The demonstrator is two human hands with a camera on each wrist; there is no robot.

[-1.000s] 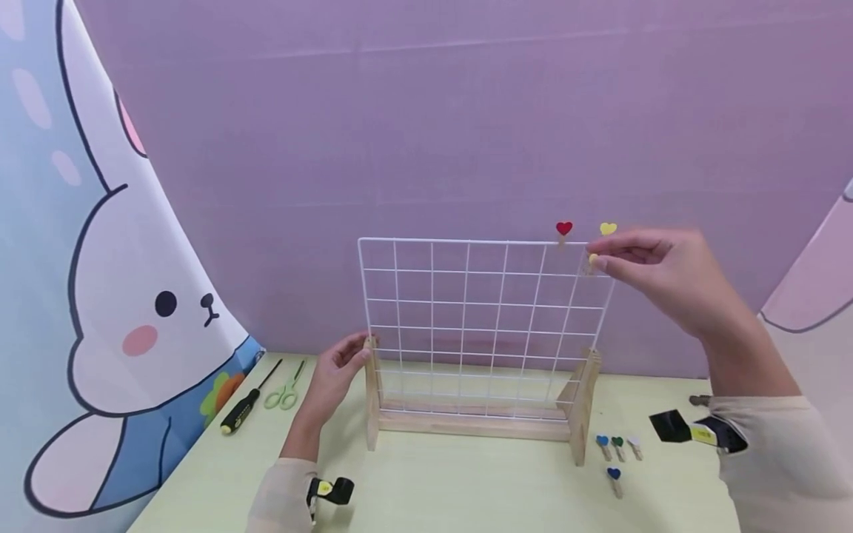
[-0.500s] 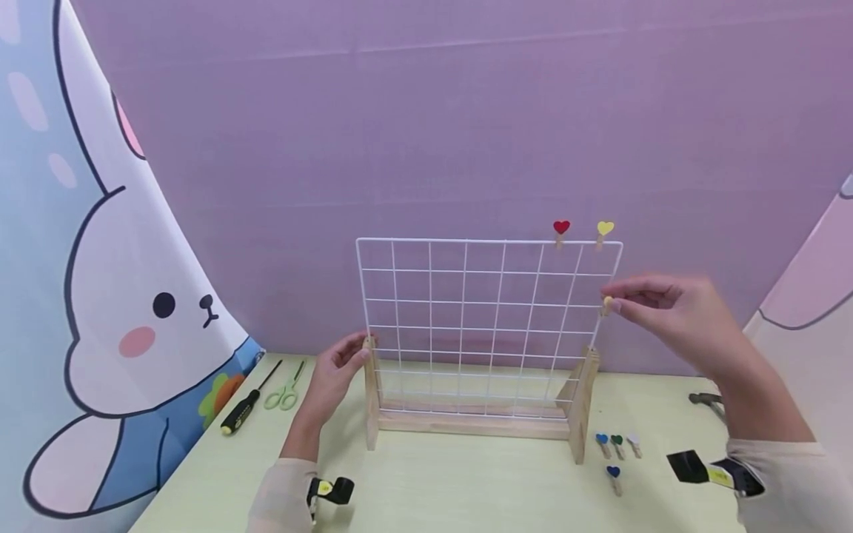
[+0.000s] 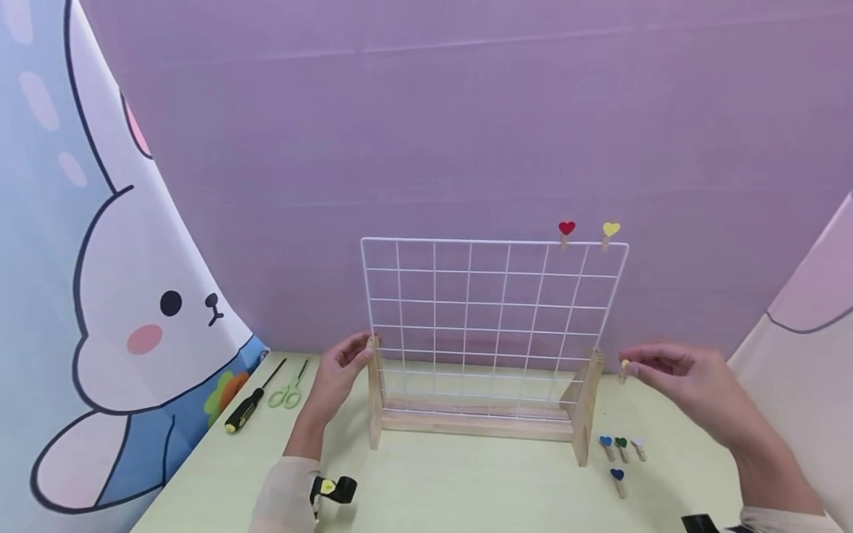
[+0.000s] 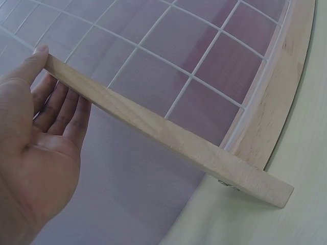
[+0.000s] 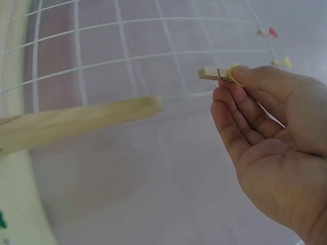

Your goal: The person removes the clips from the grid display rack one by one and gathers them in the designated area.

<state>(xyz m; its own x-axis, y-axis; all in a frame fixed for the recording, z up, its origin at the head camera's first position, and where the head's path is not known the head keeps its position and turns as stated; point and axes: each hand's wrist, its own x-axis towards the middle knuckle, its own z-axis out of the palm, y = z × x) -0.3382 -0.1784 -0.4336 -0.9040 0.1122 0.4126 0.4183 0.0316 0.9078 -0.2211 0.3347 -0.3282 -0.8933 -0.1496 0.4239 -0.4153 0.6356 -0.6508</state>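
My right hand (image 3: pixel 689 389) pinches a small wooden clothespin (image 5: pixel 214 74) with a yellow top between thumb and fingers, right of the white wire grid (image 3: pixel 489 303) and apart from it. The grid stands upright in a wooden stand (image 3: pixel 476 425). My left hand (image 3: pixel 342 377) grips the top of the stand's left upright (image 4: pixel 168 132), thumb on one side and fingers behind. A red heart clothespin (image 3: pixel 566 229) and a yellow heart clothespin (image 3: pixel 610 231) are clipped on the grid's top wire, near its right corner.
On the table (image 3: pixel 480 488), right of the stand, lie a light blue heart clothespin (image 3: pixel 606 446), a green one (image 3: pixel 621 446), a white one (image 3: pixel 638 448) and a dark blue one (image 3: pixel 617 481). A screwdriver (image 3: pixel 246 407) and green scissors (image 3: pixel 286 394) lie at the left. A purple backdrop (image 3: pixel 426 133) hangs behind.
My right hand has come down with the clothespin from the grid's upper right corner, past its right edge, to beside the right upright's top. The left hand has stayed on the left upright.
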